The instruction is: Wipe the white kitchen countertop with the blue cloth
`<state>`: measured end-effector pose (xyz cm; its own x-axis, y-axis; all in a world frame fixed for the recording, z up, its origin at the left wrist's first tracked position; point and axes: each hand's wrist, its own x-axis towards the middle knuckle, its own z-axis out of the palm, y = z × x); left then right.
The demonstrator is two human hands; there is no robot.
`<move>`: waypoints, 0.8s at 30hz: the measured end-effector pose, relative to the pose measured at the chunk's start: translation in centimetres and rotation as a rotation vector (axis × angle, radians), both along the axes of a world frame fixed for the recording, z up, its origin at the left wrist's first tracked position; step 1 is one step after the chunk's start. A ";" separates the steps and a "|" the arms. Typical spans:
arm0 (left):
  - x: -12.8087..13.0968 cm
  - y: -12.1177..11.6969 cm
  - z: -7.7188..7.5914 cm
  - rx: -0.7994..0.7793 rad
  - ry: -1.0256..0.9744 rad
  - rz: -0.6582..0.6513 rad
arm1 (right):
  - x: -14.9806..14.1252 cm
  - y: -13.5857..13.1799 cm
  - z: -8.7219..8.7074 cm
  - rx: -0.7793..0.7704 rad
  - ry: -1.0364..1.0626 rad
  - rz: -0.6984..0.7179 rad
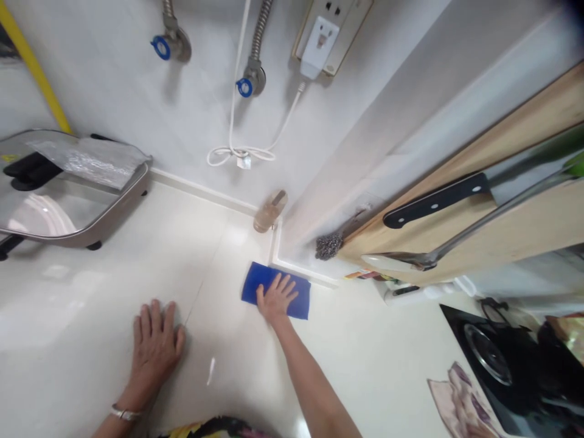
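Pressed flat with spread fingers, my right hand (pixel 277 297) lies on a folded blue cloth (pixel 298 301). The cloth rests on the white countertop (pixel 219 365), close to the foot of the wall corner. To the left, my left hand (pixel 157 340) leans palm down on the bare counter, fingers stretched out and nothing in them. Behind the cloth, in the corner, stands a small brownish translucent container (pixel 270 212); what it holds I cannot make out.
An electric pan (pixel 109 216) with a glass lid sits at the left. A wooden board (pixel 515 243), a knife (pixel 435 201) and a steel scrubber (pixel 329 246) hang along the right wall. A black stove (pixel 506 389) and a patterned rag (pixel 458 401) are at lower right. A white cord (pixel 232 109) dangles behind.
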<state>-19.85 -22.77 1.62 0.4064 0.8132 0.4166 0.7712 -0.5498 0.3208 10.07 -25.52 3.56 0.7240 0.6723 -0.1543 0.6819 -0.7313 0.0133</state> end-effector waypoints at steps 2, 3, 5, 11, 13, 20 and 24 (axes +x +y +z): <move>0.0 0.0 -0.2 0.017 -0.005 0.007 | -2.5 0.9 0.4 0.016 0.015 0.058; 0.0 0.0 -0.3 0.025 -0.006 0.010 | -4.0 1.2 0.5 0.028 0.024 0.093; -0.1 0.0 -0.6 0.042 -0.007 0.012 | -7.2 1.3 0.4 0.053 0.046 0.164; -0.7 0.1 -1.5 0.074 -0.028 0.026 | -11.9 -0.8 -0.1 0.182 0.106 0.397; -0.9 0.1 -1.5 0.082 -0.054 0.039 | -10.2 -2.0 -0.2 0.237 0.118 0.460; 3.5 -1.4 0.0 0.027 -0.050 -0.230 | -3.1 -7.7 -3.0 0.526 0.048 0.685; 8.3 -2.4 0.3 -0.012 0.043 -0.390 | -2.2 -10.4 -4.7 0.689 0.055 0.608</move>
